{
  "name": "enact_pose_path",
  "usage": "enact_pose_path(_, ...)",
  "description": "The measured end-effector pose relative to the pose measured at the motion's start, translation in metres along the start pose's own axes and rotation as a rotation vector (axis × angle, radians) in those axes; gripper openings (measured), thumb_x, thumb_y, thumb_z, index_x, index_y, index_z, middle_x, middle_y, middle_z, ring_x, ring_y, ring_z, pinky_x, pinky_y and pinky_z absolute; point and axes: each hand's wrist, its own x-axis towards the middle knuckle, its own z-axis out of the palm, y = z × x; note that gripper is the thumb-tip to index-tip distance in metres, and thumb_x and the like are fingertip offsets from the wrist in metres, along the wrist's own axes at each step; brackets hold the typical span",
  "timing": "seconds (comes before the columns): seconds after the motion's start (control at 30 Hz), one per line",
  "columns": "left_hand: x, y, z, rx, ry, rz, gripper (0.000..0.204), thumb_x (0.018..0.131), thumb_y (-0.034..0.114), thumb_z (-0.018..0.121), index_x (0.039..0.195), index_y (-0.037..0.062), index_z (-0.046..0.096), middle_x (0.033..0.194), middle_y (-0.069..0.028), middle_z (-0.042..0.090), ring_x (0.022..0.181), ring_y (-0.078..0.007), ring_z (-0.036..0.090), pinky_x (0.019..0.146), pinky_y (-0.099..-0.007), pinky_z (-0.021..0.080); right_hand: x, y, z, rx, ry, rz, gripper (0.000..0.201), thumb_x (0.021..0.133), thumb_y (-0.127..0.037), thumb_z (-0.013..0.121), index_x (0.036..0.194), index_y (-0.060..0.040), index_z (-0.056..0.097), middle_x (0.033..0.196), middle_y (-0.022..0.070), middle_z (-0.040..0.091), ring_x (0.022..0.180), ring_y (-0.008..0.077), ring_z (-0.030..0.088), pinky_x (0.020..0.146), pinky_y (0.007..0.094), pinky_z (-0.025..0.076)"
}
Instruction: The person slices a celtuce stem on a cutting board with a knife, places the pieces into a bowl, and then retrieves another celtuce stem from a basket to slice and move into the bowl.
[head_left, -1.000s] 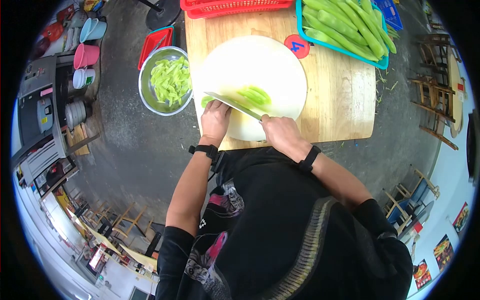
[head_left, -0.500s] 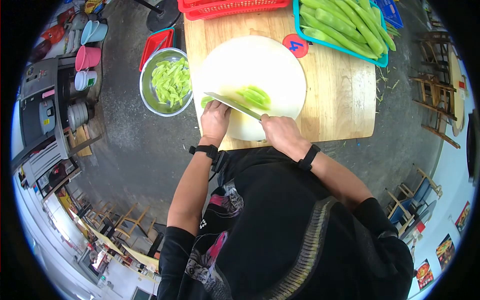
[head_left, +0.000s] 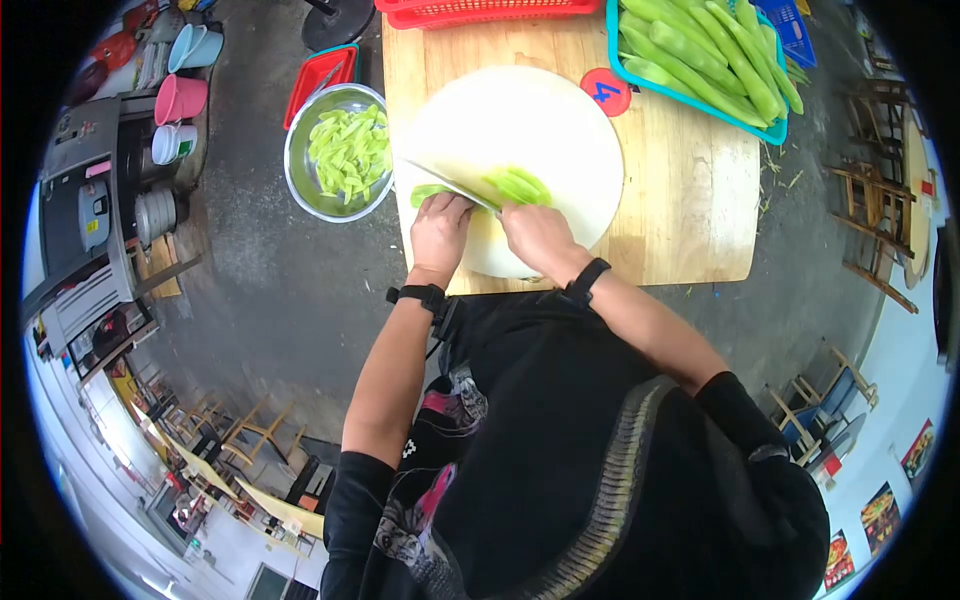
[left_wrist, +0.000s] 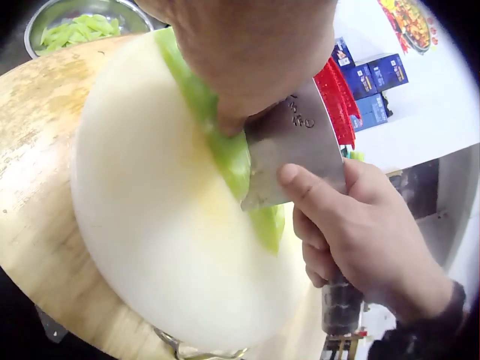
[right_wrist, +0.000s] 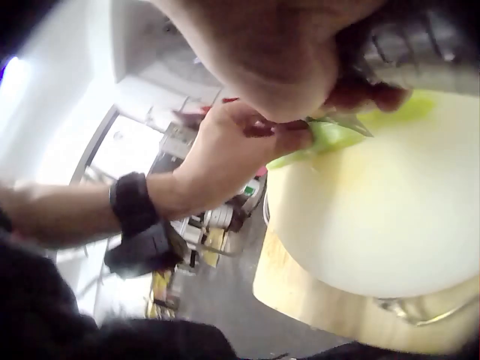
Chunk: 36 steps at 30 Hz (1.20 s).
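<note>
A round white cutting board bears a green vegetable piece, which the left hand pins down with bent fingers at the board's left side. Beside those fingers, the right hand grips a broad-bladed knife by its dark handle. In the left wrist view the blade stands across the green piece, close to the left fingers, and the right thumb lies on the blade. Several cut slices lie right of the knife. In the right wrist view the left hand holds the piece's end.
A metal bowl of cut green pieces stands left of the wooden table. At the back are a red basket and a teal basket of long green vegetables. A round red tag lies beside the board.
In the head view the right hand and knife have shifted slightly left and up relative to the board, the blade now more steeply angled. The left hand still holds the piece.
</note>
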Motion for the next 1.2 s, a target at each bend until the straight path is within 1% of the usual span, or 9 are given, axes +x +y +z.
enact_pose_path(0.1,0.001,-0.001,0.002,-0.027,0.010,-0.011,0.008,0.084,0.011,0.077,0.092,0.0103,0.075,0.096,-0.0065,0.073,0.091,-0.0320,0.069,0.081,-0.0420,0.058,0.003,0.004,-0.012,0.041,0.036,-0.027,0.022,0.101,-0.015,0.054,0.096,0.0022,0.068,0.075,0.0220,0.072,0.071,0.0405,0.073,0.064,0.0531,0.056)
enact_pose_path(0.17,-0.004,-0.002,0.002,-0.041,-0.007,-0.038,0.007,0.084,0.011,0.077,0.091,0.0098,0.075,0.096,-0.0069,0.073,0.091,-0.0320,0.069,0.082,-0.0419,0.058,-0.008,0.004,-0.018,0.051,0.048,0.021,0.026,0.104,-0.019,0.054,0.095,0.0013,0.069,0.075,0.0219,0.072,0.071,0.0404,0.073,0.065,0.0533,0.056)
enact_pose_path(0.27,-0.004,-0.003,0.004,-0.039,0.015,-0.034,0.007,0.085,0.012,0.077,0.090,0.0092,0.075,0.096,-0.0075,0.073,0.092,-0.0319,0.069,0.082,-0.0420,0.058,-0.023,-0.005,-0.038,0.066,0.023,0.061,0.026,0.104,-0.018,0.054,0.096,0.0016,0.069,0.075,0.0222,0.072,0.071,0.0400,0.073,0.066,0.0527,0.056)
enact_pose_path(0.4,-0.002,-0.004,0.003,-0.021,-0.008,-0.020,0.010,0.085,0.013,0.078,0.093,0.0089,0.076,0.096,-0.0086,0.074,0.092,-0.0324,0.070,0.082,-0.0427,0.058,-0.035,-0.008,-0.035,0.042,-0.008,0.029,0.026,0.104,-0.018,0.054,0.097,0.0019,0.069,0.076,0.0221,0.072,0.071,0.0398,0.073,0.065,0.0531,0.056)
enact_pose_path(0.67,-0.002,-0.002,0.000,0.013,-0.051,-0.028,0.014,0.084,0.012,0.077,0.098,0.0083,0.076,0.097,-0.0099,0.074,0.092,-0.0336,0.070,0.081,-0.0431,0.058,-0.042,-0.009,-0.026,0.019,-0.017,0.009,0.020,0.092,-0.006,0.053,0.099,0.0059,0.067,0.074,0.0232,0.072,0.071,0.0397,0.074,0.064,0.0511,0.058)
enact_pose_path(1.03,-0.002,-0.001,-0.002,-0.012,-0.003,0.005,0.014,0.083,0.011,0.077,0.098,0.0097,0.076,0.095,-0.0085,0.072,0.091,-0.0333,0.069,0.081,-0.0433,0.058,-0.047,-0.005,-0.032,-0.012,-0.069,-0.020,0.018,0.090,-0.004,0.055,0.100,0.0075,0.066,0.073,0.0226,0.072,0.070,0.0391,0.074,0.062,0.0496,0.058)
enact_pose_path(1.1,-0.002,-0.002,-0.001,-0.012,-0.005,-0.009,0.014,0.083,0.011,0.077,0.097,0.0099,0.076,0.095,-0.0082,0.072,0.092,-0.0330,0.069,0.081,-0.0430,0.058,-0.039,-0.005,-0.026,-0.019,-0.086,-0.015,0.018,0.090,-0.004,0.056,0.100,0.0071,0.066,0.073,0.0225,0.072,0.070,0.0391,0.074,0.062,0.0496,0.058)
enact_pose_path(1.17,-0.004,-0.002,0.001,-0.015,-0.013,-0.019,0.014,0.083,0.011,0.077,0.097,0.0101,0.076,0.096,-0.0078,0.073,0.092,-0.0328,0.069,0.082,-0.0427,0.058,-0.024,-0.005,-0.012,0.021,-0.009,-0.040,0.016,0.091,-0.005,0.056,0.097,0.0062,0.065,0.073,0.0230,0.071,0.069,0.0395,0.074,0.062,0.0497,0.058)
enact_pose_path(1.2,-0.004,-0.002,0.001,-0.019,-0.010,-0.016,0.014,0.083,0.011,0.077,0.097,0.0101,0.075,0.095,-0.0076,0.073,0.092,-0.0325,0.069,0.082,-0.0424,0.058,-0.013,-0.005,-0.002,0.023,-0.010,-0.038,0.016,0.091,-0.005,0.056,0.097,0.0062,0.065,0.073,0.0230,0.071,0.069,0.0395,0.074,0.062,0.0497,0.058)
